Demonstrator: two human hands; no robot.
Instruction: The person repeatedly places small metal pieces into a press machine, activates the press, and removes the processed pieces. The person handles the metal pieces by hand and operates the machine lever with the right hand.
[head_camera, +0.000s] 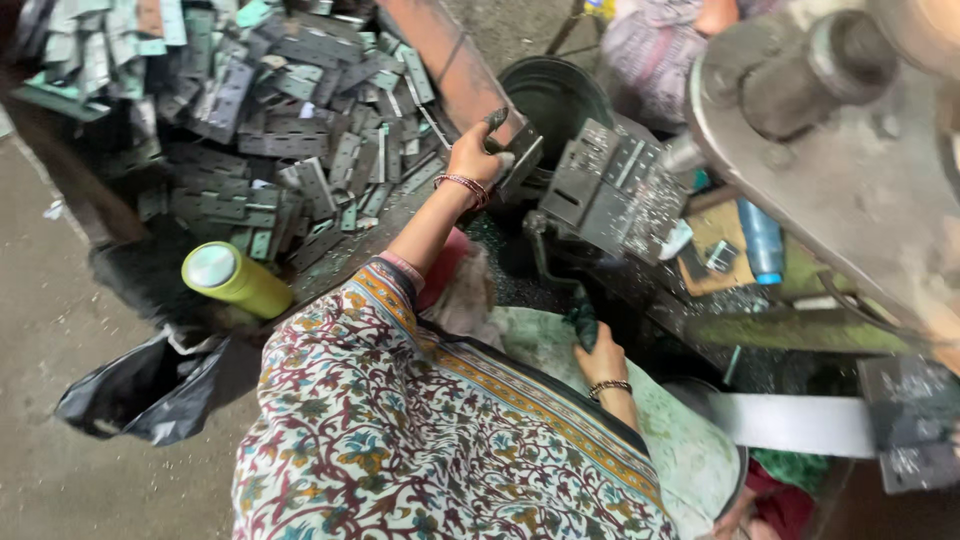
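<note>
Head view: left hand (478, 152) fingers closed on a flat grey metal plate (520, 165), held beside the press die (610, 190); right hand (600, 355) grips a dark lever handle (584, 322). Large pile of plates (290, 120) lies on the floor, so much seems unprocessed.

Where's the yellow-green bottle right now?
In the head view the yellow-green bottle lies on its side at the left, between the pile of metal plates above it and the black plastic bag below, away from both hands.

Yellow-green bottle (236, 279), floral-print sleeve (400, 420), blk bag (140, 390).
</note>
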